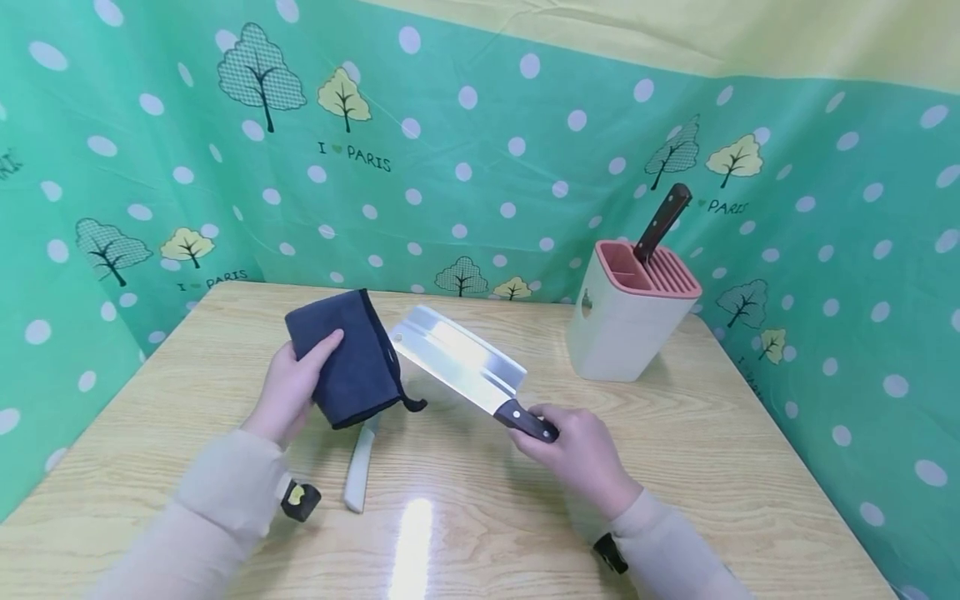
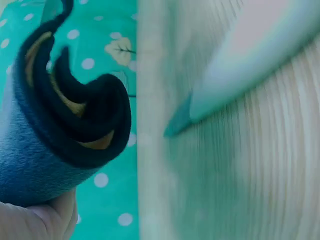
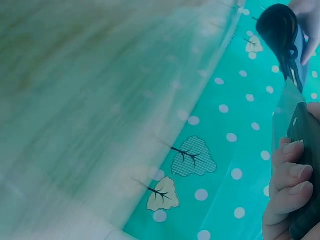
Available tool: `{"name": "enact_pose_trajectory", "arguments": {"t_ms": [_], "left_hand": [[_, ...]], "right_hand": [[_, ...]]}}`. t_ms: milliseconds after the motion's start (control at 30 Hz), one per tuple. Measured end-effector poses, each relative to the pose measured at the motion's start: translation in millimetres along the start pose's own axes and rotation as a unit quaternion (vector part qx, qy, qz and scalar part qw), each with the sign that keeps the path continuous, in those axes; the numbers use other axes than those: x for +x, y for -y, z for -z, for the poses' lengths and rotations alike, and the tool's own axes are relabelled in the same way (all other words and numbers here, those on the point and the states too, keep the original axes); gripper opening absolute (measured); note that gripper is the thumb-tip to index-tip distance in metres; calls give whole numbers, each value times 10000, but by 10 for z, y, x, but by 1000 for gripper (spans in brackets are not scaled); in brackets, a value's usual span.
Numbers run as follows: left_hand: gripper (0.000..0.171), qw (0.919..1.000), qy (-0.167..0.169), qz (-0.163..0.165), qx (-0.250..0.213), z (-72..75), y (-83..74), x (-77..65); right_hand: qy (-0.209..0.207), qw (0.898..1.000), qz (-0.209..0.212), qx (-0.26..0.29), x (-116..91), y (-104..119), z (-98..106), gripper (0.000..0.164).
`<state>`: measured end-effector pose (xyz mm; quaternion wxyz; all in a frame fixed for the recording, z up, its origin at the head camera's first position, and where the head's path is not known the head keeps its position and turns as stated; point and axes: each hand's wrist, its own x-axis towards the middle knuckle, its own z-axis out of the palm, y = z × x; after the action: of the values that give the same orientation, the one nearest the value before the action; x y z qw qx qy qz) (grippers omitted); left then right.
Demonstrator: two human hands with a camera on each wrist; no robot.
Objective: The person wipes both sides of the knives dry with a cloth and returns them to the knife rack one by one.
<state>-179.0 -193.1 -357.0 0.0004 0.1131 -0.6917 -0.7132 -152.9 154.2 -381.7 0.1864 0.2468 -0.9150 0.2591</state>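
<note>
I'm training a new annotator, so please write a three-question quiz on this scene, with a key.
1. Which hand grips the cleaver?
2. True or false: the white handle sticks up out of the holder.
3. What does the left hand hold? A) a spoon; B) a folded dark cloth; C) nothing.

Key:
1. The right hand.
2. False: the white handle lies on the table; a dark handle sticks up from the holder.
3. B.

The left arm [image 1: 213, 504] and right arm [image 1: 667, 537], both in pale sleeves [image 1: 240, 475], reach forward and inward. The left hand [image 1: 291, 387] grips, its thumb [image 1: 324, 348] stretched out; the right hand [image 1: 579, 447] grips too, its fingers [image 3: 294, 172] firmly curled.
</note>
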Motion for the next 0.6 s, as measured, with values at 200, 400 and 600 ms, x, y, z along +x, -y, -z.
{"name": "enact_pose_trajectory", "arguments": {"t_ms": [200, 400, 600], "left_hand": [[76, 9855, 138, 409, -1643, -54, 7, -41], [73, 9730, 147, 561, -2233, -130, 9, -78], [72, 9626, 184, 737, -2601, -200, 38, -76]], "right_hand": [[-130, 9998, 43, 136, 43, 34, 20, 20], [-216, 9994, -20, 272, 73, 64, 30, 22], [-288, 9986, -84, 427, 105, 90, 43, 23]]}}
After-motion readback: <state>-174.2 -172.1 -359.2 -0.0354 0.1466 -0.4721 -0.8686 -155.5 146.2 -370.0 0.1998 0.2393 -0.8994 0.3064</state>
